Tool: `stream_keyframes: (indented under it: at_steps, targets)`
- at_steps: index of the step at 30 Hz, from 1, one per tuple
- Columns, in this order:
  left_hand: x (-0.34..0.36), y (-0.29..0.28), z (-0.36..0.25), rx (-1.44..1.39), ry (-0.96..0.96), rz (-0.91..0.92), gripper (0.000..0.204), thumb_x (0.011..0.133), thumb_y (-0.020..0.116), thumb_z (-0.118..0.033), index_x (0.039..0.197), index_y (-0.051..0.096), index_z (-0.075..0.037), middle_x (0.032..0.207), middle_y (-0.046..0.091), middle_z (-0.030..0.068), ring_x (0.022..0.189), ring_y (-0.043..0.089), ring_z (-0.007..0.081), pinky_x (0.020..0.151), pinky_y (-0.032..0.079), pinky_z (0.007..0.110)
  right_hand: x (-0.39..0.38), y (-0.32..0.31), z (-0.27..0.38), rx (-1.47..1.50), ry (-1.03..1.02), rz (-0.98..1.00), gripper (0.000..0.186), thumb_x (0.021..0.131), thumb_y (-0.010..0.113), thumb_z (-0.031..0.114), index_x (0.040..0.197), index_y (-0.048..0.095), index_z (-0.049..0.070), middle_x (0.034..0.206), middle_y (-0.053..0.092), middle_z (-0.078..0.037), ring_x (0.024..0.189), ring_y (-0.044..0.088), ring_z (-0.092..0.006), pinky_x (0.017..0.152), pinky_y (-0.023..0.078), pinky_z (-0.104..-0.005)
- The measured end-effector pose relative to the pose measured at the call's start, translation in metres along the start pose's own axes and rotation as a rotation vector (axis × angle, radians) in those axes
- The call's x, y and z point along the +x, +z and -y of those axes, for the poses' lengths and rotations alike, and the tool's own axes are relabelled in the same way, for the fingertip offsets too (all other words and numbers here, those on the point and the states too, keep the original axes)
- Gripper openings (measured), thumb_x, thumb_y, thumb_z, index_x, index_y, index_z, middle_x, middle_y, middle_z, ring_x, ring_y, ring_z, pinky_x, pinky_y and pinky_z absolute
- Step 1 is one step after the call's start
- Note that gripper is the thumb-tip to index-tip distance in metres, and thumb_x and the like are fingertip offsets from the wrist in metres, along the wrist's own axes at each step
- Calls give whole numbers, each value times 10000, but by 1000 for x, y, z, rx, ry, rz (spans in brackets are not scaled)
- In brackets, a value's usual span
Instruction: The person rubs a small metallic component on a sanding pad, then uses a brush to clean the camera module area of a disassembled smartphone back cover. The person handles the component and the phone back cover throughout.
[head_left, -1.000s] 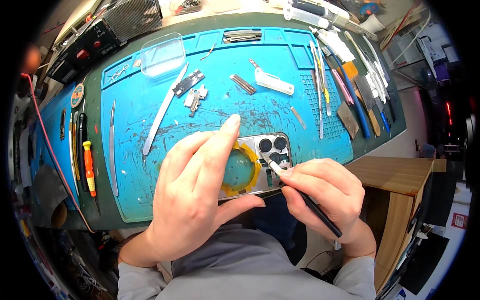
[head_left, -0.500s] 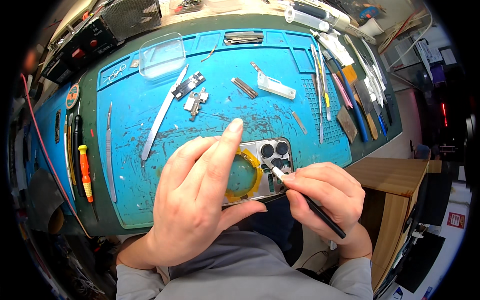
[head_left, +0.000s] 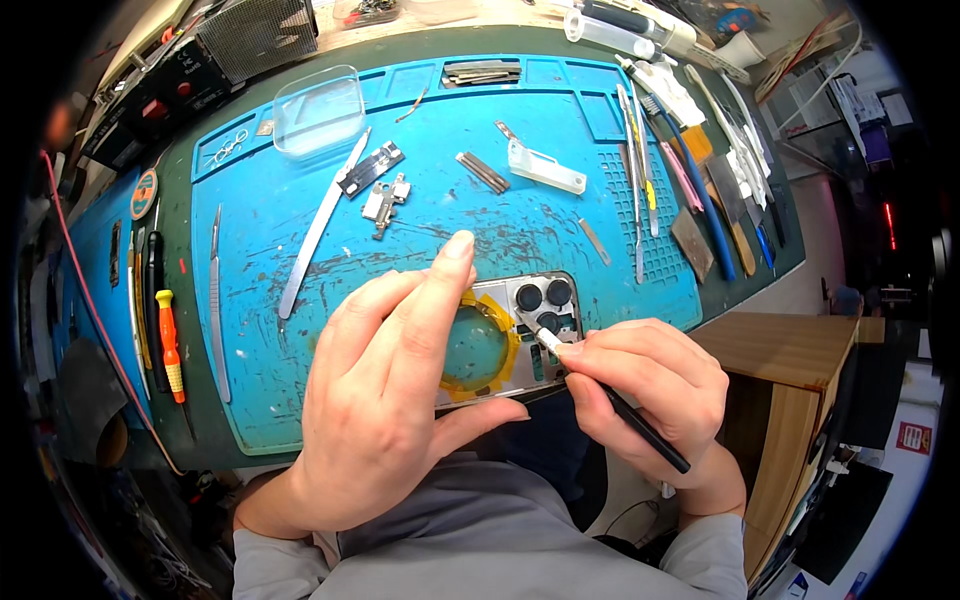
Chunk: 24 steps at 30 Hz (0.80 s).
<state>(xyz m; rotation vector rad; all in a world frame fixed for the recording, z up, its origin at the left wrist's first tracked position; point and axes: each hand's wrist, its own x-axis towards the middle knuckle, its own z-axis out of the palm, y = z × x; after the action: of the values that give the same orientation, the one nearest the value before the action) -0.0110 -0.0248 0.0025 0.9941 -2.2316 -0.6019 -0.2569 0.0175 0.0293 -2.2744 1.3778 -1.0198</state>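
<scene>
A phone back housing [head_left: 508, 378] lies at the mat's near edge, with yellow tape around a round opening and dark camera rings [head_left: 529, 297] at its right end. My left hand [head_left: 375, 390] spans its left part, the forefinger reaching the far edge and the thumb along the near edge, so the housing sits between them. Much of that end is hidden under the hand. In my right hand [head_left: 665, 385] I grip a slim craft knife [head_left: 640, 425] with a black handle and silver-white collar, pen-like. Its thin tip meets the housing beside the camera rings.
Beyond my hands lie a metal spudger [head_left: 325, 225], small phone parts [head_left: 385, 203], a clear plastic box [head_left: 318, 112] and a white plastic piece [head_left: 545, 168]. Tweezers [head_left: 635, 180] and brushes line the right. At left are an orange screwdriver [head_left: 170, 345] and a scalpel handle [head_left: 217, 305].
The whole view has shifted slightly left. The knife tip stays by the camera rings with only a tiny movement, and both hands keep their hold.
</scene>
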Motion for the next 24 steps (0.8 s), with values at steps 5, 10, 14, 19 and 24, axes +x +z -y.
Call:
stream_keyframes:
  at_steps: [5, 10, 14, 19, 24]
  targets:
    - [1, 0, -1, -6, -2, -5, 1206, 677, 993, -357, 1649, 411, 54, 1410, 717, 154, 1275, 627, 322, 1076, 530, 425, -1, 0, 2, -11, 9, 0, 315, 769, 875, -34, 1075, 817, 15, 941, 774, -117, 821, 774, -281, 700, 622, -354]
    - [1, 1, -1, -7, -2, -11, 1203, 682, 990, -365, 1651, 411, 51, 1410, 718, 151, 1266, 630, 318, 1076, 529, 422, 0, -2, 2, -15, 12, 11, 306, 773, 880, -23, 1070, 816, 10, 945, 777, -124, 823, 777, -287, 702, 625, -359]
    - [1, 1, 0, -13, 6, -15, 1200, 687, 988, -371, 1651, 411, 50, 1403, 722, 150, 1264, 631, 319, 1076, 528, 421, 1, 2, 6, -25, 12, -1, 297, 779, 881, -20, 1067, 814, 8, 941, 779, -129, 818, 782, -294, 704, 631, -364]
    - [1, 1, -1, -2, 12, -23, 1196, 689, 985, -376, 1647, 412, 55, 1391, 727, 152, 1263, 633, 321, 1077, 525, 421, -1, 4, 8, -45, 19, -22, 278, 782, 878, -18, 1051, 812, 5, 933, 781, -135, 802, 785, -300, 718, 644, -373]
    - [0, 2, 1, -13, 18, -21, 1184, 706, 981, -381, 1647, 411, 57, 1390, 725, 156, 1271, 629, 324, 1082, 517, 425, -5, 10, 11, -126, -17, -56, 278, 775, 898, 24, 1041, 817, 19, 930, 780, -128, 794, 785, -291, 750, 663, -377]
